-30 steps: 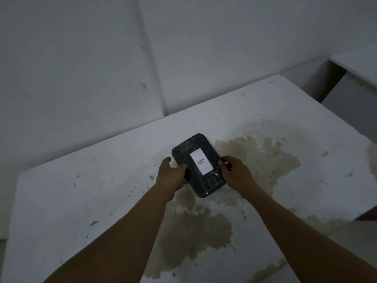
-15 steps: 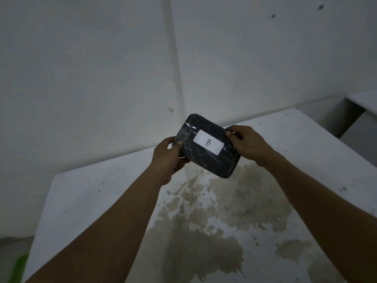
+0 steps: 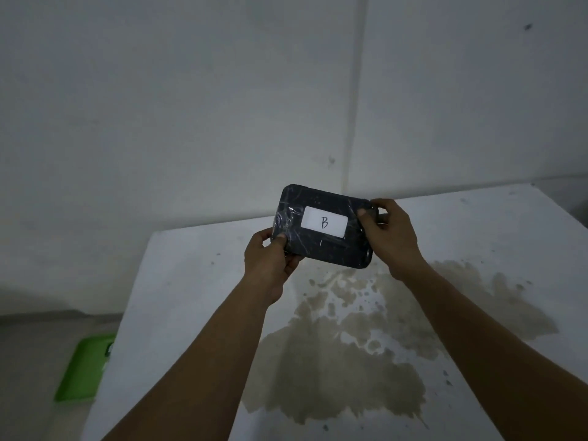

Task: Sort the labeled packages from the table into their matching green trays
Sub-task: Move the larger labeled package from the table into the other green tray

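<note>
A dark wrapped package with a white label reading "B" is held up in the air above the far part of the white table, its label facing me. My left hand grips its lower left corner, thumb on the front. My right hand grips its right end. A green tray lies on the floor to the left of the table; its right side is hidden by the table's edge.
The table top carries a large brownish stain across its middle and right. White walls stand close behind the table, meeting at a corner seam. The grey floor shows at lower left.
Both hands lifted the package off the table and turned it so the label reads level. My view swung left, bringing the green tray on the floor into sight.
</note>
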